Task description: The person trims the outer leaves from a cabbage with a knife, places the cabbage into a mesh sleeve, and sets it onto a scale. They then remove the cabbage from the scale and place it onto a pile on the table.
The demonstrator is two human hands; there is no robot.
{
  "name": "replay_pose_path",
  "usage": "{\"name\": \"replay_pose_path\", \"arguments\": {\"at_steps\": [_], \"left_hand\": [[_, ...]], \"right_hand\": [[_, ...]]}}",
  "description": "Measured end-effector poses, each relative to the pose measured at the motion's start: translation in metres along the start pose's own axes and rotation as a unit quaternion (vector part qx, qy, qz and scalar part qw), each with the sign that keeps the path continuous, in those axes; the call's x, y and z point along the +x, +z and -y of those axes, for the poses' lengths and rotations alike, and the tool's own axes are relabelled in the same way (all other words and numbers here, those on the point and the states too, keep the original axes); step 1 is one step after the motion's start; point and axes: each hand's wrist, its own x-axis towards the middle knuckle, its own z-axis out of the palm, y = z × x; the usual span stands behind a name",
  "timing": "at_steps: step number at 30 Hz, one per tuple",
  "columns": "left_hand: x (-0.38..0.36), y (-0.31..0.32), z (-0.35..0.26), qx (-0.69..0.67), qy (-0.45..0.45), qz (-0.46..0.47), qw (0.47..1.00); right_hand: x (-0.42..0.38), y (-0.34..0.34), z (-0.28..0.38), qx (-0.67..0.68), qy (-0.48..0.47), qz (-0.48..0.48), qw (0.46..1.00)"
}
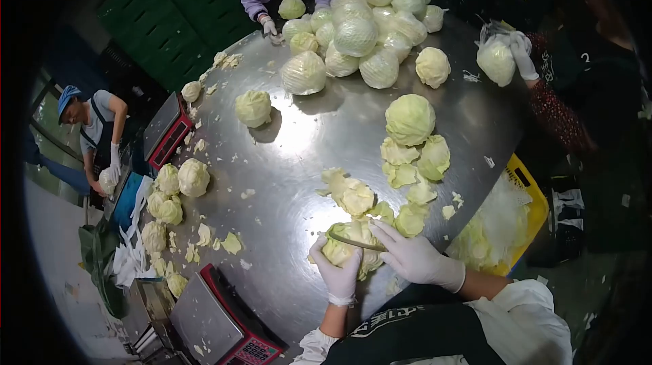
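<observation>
My gloved left hand (337, 271) grips the near left side of a pale green cabbage (354, 234) on the metal table. In my gloved right hand (415, 256) is a knife, its handle hidden by the fingers. The thin dark knife blade (354, 241) lies across the cabbage, pointing left. Just beyond it sits a ragged piece of cabbage (354, 195). Loose outer leaves (411, 219) lie to the right, and a whole cabbage (410, 119) stands farther up.
Wrapped cabbages (355, 38) are heaped at the far side. Two red-edged scales (207, 321) stand along the left edge. A yellow crate (533, 195) of leaves is at lower right. Co-workers stand at the far side, left and right; the right one holds a bagged cabbage (496, 61).
</observation>
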Motion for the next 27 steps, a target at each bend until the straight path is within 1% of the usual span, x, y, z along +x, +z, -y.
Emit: {"name": "replay_pose_path", "arguments": {"at_steps": [3, 7, 9, 10, 12, 16, 18, 19, 20, 21, 22, 23, 24, 25, 26, 27], "left_hand": [[0.004, 0.004, -0.003, -0.014, -0.008, 0.005, 1.000], [0.009, 0.009, -0.002, -0.018, -0.024, 0.012, 0.999], [0.008, 0.012, 0.010, 0.035, 0.008, 0.008, 0.999], [0.008, 0.014, 0.013, 0.034, 0.006, 0.014, 0.999], [0.009, 0.019, 0.015, 0.041, 0.036, -0.014, 0.998], [0.010, 0.023, 0.014, 0.092, 0.062, -0.019, 0.994], [0.017, 0.023, 0.020, 0.081, 0.045, -0.030, 0.995], [0.016, 0.025, 0.016, 0.055, 0.013, -0.039, 0.998], [0.011, 0.027, 0.011, 0.054, 0.016, -0.035, 0.998], [0.000, 0.032, 0.004, 0.130, 0.087, -0.011, 0.988], [-0.008, 0.036, 0.001, 0.206, 0.160, 0.013, 0.965], [-0.015, 0.039, 0.001, 0.257, 0.218, 0.032, 0.941], [-0.017, 0.035, 0.002, 0.256, 0.222, 0.032, 0.940], [-0.017, 0.030, 0.004, 0.192, 0.196, 0.036, 0.961], [-0.018, 0.024, 0.006, 0.127, 0.168, 0.038, 0.977], [-0.019, 0.012, 0.011, 0.131, 0.175, 0.046, 0.975]], "right_hand": [[0.003, 0.007, -0.007, -0.022, -0.019, -0.019, 0.999], [0.006, 0.006, -0.009, -0.037, -0.011, -0.032, 0.999], [0.011, 0.010, -0.007, -0.077, -0.009, -0.086, 0.993], [0.013, 0.013, -0.008, -0.077, -0.003, -0.087, 0.993], [0.019, 0.018, -0.011, -0.101, -0.023, -0.130, 0.986], [0.034, 0.016, -0.010, -0.080, -0.004, -0.118, 0.990], [0.043, 0.009, -0.011, -0.108, -0.010, -0.108, 0.988], [0.052, 0.007, -0.016, -0.110, -0.008, -0.112, 0.988], [0.064, 0.008, -0.025, -0.123, 0.019, -0.096, 0.988], [0.073, 0.006, -0.035, -0.136, 0.046, -0.080, 0.986], [0.081, -0.004, -0.044, -0.136, 0.047, -0.086, 0.986], [0.090, -0.015, -0.055, -0.095, 0.071, -0.085, 0.989], [0.094, -0.019, -0.064, -0.054, 0.095, -0.080, 0.991], [0.096, -0.013, -0.075, -0.055, 0.094, -0.083, 0.991], [0.097, -0.006, -0.087, -0.028, 0.108, -0.103, 0.988], [0.099, 0.001, -0.098, 0.001, 0.120, -0.121, 0.985]]}}
